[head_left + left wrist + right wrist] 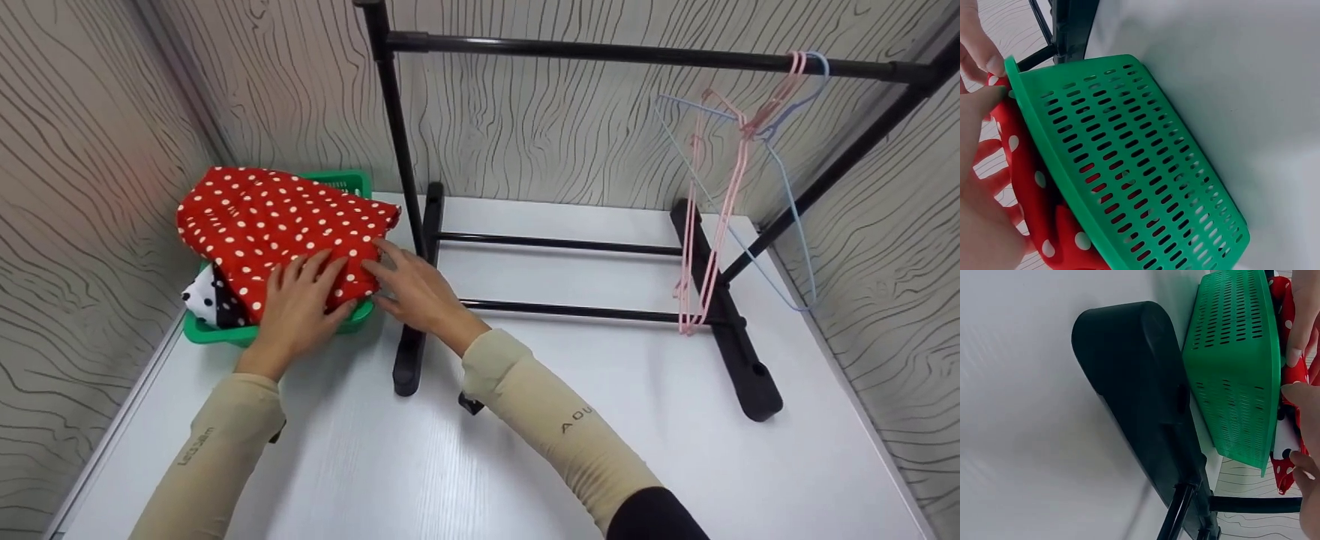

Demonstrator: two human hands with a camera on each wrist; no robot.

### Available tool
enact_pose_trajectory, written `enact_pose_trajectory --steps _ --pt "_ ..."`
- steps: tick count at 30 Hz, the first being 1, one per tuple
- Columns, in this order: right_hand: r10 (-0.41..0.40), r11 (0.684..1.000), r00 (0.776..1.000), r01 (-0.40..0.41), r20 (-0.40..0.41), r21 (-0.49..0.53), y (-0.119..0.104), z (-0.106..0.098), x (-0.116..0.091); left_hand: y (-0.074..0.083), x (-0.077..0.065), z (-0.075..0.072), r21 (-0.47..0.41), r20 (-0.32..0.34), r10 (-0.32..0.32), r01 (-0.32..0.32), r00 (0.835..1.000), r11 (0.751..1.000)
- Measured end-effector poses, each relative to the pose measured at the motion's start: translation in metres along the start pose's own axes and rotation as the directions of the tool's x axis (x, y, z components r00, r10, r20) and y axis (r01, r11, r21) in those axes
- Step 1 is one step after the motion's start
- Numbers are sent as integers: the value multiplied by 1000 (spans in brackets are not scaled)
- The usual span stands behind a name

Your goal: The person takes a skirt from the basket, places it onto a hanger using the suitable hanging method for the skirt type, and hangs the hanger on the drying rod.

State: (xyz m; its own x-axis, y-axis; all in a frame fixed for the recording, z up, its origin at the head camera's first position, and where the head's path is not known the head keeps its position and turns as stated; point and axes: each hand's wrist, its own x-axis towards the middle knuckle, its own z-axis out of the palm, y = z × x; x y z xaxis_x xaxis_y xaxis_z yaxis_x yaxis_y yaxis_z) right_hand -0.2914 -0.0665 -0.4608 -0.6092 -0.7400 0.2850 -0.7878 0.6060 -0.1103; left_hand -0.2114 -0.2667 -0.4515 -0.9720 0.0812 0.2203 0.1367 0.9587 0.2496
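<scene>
A red garment-like cloth with white dots (285,217) lies folded over a green plastic basket (225,334) at the left of the head view. My left hand (298,304) rests on its near side, fingers spread flat over the fabric. At the cloth's right edge, my right hand (420,289) touches it with fairly straight fingers. A black-and-white dotted cloth (212,298) pokes out beneath at the basket's left. The left wrist view shows the slotted basket wall (1129,157) with red fabric (1039,191) along the rim. What else the basket holds is hidden.
A black metal rack (570,49) stands right of the basket, its left foot (407,367) close beside it. Pink hangers (731,195) and a blue hanger (801,225) hang at the bar's right end. Wood-patterned walls (540,135) enclose the white table (360,465).
</scene>
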Motion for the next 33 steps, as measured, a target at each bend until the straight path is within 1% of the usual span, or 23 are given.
enact_pose_trajectory --steps 3,5,11,14,16,21,26,30,33 --pt "-44 998 999 44 -17 -39 -1 1 2 -1 0 0 -3 -11 12 -12 1000 1000" --pt "-59 997 998 58 -33 -50 -1 2 3 -2 1 0 -10 -15 21 -21 1000 1000" --pt "-61 998 995 62 -82 10 1 -1 2 -1 1 1 -28 -17 34 -34 999 999" --pt "-68 996 989 74 -129 41 1 -9 3 -1 2 0 -26 -33 16 -17 999 1000" --pt "-80 994 982 91 -172 54 0 -15 4 -2 3 -2 -27 -58 -3 1 998 1000" --pt "-142 984 947 168 -289 66 -4 -33 10 -2 8 -7 -60 -148 -40 32 988 998" --pt "-199 963 896 254 -396 91 -6 -48 12 -5 14 -12 -101 -229 -74 51 971 994" --pt "-214 940 862 309 -461 142 -3 -54 13 -7 14 -18 -98 -278 -101 76 955 992" --pt "-211 924 848 336 -486 183 1 -55 12 -9 13 -23 -98 -293 -123 98 948 990"
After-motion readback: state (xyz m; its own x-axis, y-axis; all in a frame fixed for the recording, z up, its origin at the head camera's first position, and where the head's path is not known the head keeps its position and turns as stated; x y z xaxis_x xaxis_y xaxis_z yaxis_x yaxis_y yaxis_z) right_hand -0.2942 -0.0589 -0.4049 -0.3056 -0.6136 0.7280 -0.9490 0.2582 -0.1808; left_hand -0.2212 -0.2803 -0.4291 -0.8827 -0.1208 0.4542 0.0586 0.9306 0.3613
